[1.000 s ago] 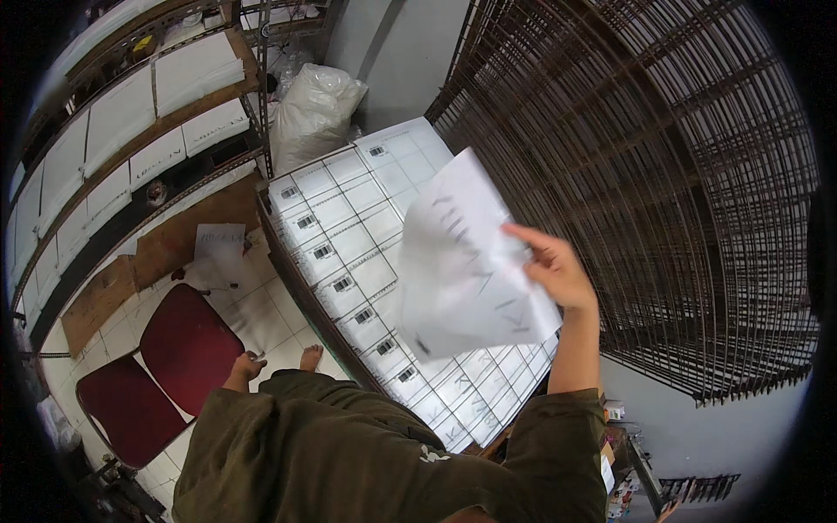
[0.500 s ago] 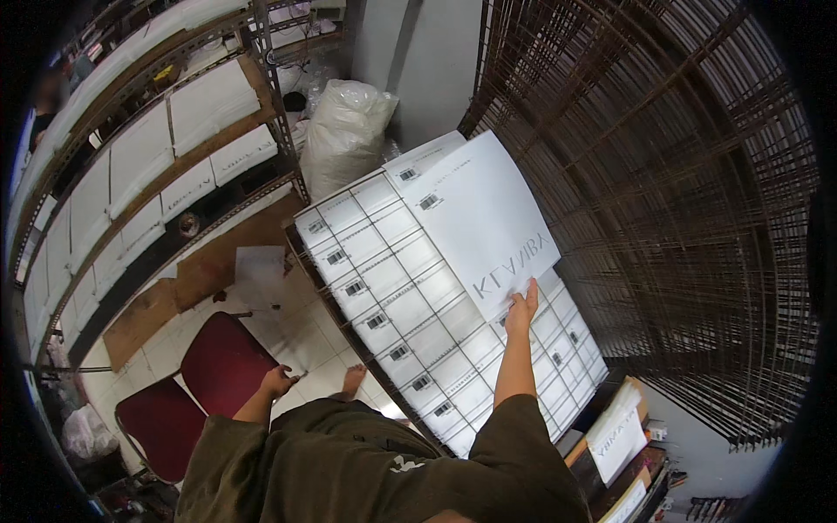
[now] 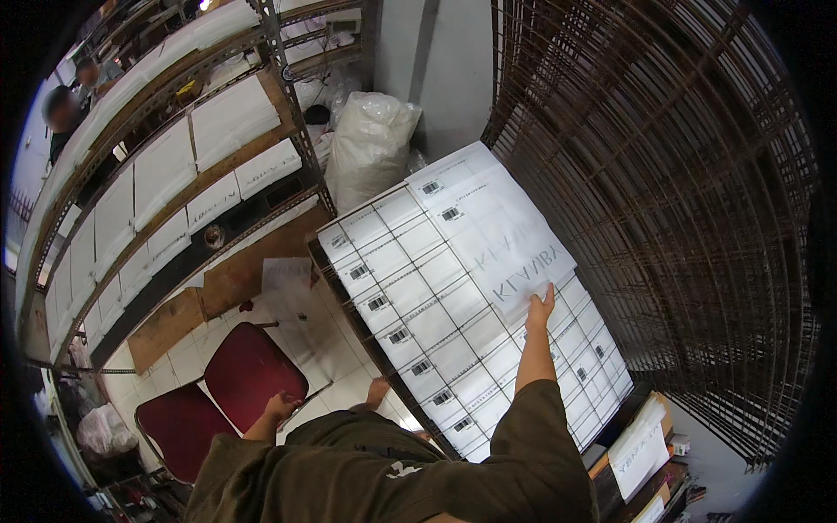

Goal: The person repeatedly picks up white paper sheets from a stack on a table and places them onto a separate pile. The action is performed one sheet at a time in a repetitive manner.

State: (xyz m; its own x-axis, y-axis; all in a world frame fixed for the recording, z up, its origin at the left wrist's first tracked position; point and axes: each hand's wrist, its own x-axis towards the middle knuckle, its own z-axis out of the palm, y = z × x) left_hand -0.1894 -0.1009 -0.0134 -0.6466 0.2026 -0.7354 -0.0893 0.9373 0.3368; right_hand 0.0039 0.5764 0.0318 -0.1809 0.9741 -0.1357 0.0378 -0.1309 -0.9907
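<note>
A large thin white sheet (image 3: 523, 228) with dark lettering lies over the upper right part of a wire-grid rack (image 3: 418, 301). Marks beneath show faintly through it. White sheets with small printed blocks are under the grid wires. My right hand (image 3: 540, 307) is at the sheet's near corner, its fingers closed on the edge. Low on the left, beside the dark red chair (image 3: 255, 370), my left hand (image 3: 282, 405) has its fingers curled. Whatever it may hold is too small to make out.
Tall stacked wire racks (image 3: 663, 174) stand close on the right. Shelves with white stacks (image 3: 150, 205) fill the left. A full plastic sack (image 3: 370, 144) sits beyond the rack. Lettered white paper (image 3: 641, 449) lies at the lower right. Other people (image 3: 65, 118) are far left.
The white sheet has come down from a raised position to lie nearly flat on the rack, my right hand still at its corner. The whole view has shifted slightly.
</note>
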